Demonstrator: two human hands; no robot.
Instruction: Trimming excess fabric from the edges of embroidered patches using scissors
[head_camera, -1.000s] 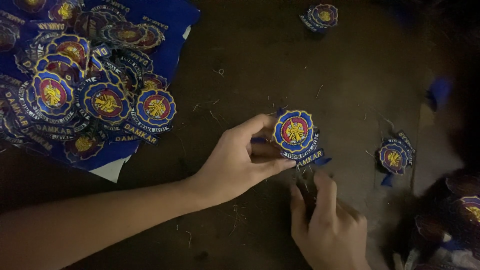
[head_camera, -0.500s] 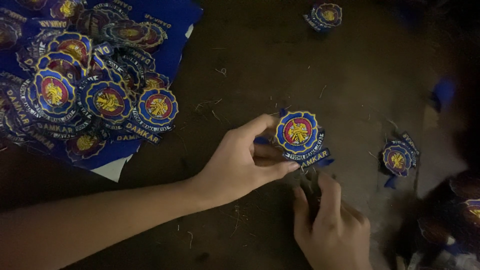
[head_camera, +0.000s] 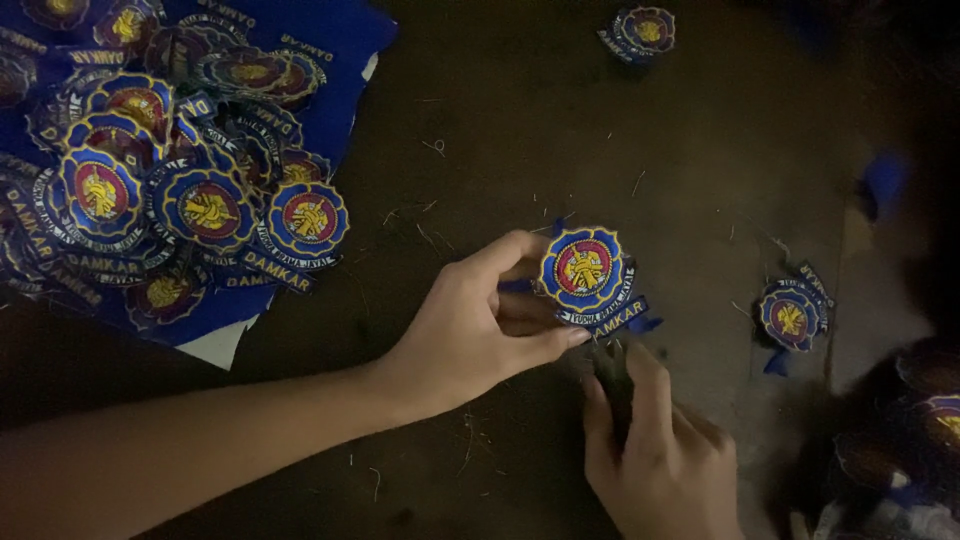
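Left hand (head_camera: 470, 330) pinching a round embroidered patch (head_camera: 585, 272) while the right hand (head_camera: 665, 460) brings a dark tool up beneath it.

The trimming step seems to be in hand: thumb and fingers press the patch's left edge; the right hand is closed around the small tool (head_camera: 612, 372), probably snips, just below the patch. Next calls for careful cutting of stray threads. Left of the patch lies a heap of patches (head_camera: 180, 190) on blue cloth (head_camera: 330, 40); right, a single patch (head_camera: 790, 315). No container shows.
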